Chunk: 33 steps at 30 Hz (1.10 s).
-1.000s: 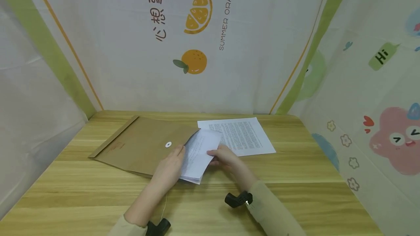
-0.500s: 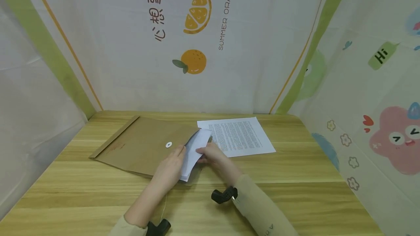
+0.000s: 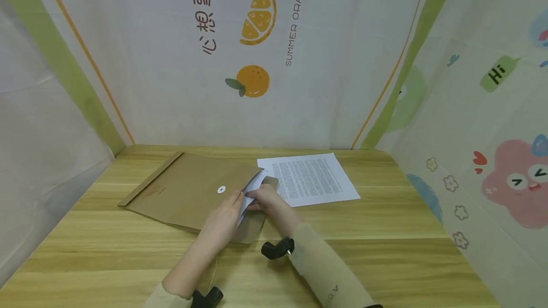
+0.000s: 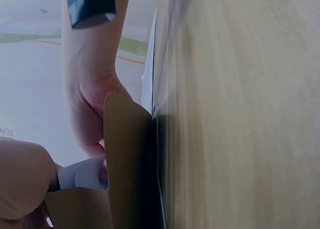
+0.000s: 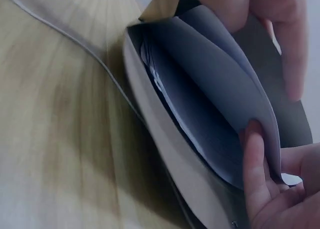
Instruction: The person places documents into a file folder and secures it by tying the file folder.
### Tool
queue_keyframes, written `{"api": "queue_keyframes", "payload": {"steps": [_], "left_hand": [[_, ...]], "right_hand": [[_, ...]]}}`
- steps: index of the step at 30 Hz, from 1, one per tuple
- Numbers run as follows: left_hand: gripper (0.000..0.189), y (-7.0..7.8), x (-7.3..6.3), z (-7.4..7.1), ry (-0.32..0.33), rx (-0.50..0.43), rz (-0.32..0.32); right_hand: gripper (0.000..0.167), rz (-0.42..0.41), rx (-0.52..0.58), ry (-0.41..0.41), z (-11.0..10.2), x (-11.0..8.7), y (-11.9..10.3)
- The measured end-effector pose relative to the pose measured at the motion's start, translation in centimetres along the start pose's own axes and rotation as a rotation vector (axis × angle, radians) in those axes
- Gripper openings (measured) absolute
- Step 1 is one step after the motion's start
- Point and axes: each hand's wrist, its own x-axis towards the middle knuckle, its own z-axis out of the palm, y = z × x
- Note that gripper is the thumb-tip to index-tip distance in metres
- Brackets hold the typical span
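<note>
The back curtain (image 3: 308,108) read "SUMMER ORANGE" and "心想事", while a green tag (image 3: 498,74) printed on the right curtain (image 3: 464,122) said "Hi".

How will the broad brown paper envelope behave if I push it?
The broad brown paper envelope will probably flex, since its mouth bows open around white paper sheets. Its thin walls suggest little weight. Lying low on the pale wooden table, it may slide rather than tip.
</note>
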Motion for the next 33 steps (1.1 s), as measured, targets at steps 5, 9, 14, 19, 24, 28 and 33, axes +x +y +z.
{"api": "queue_keyframes", "payload": {"steps": [5,9,14,19,24,28,33], "left_hand": [[0.05,-0.2,-0.1,0.1,0.008,0.004,0.005],[0.052,-0.2,-0.1,0.1,-0.01,0.0,0.001],[0.057,-0.1,-0.1,0.0,-0.049,0.005,-0.004],[0.056,0.1,-0.2,-0.1,-0.054,0.0,-0.009],[0.053,0.1,-0.2,-0.2,-0.054,-0.009,-0.009],[0.054,0.0,-0.2,-0.2,-0.049,-0.009,-0.003],[0.055,0.0,-0.2,-0.1,-0.037,-0.005,0.006]], "right_hand": [[0.029,-0.005,-0.021,0.012,0.3,0.6,0.2],[0.031,0.003,-0.03,0.018,0.5,0.9,0.5],[0.034,0.02,-0.024,0.025,0.9,1.2,0.5],[0.037,0.012,-0.066,0.037,1.3,1.4,-0.1],[0.04,0.013,-0.092,0.054,1.4,1.4,-0.3],[0.037,0.018,-0.099,0.054,1.2,1.4,-0.2],[0.032,0.01,-0.108,0.047,1.0,1.4,-0.2]]}}
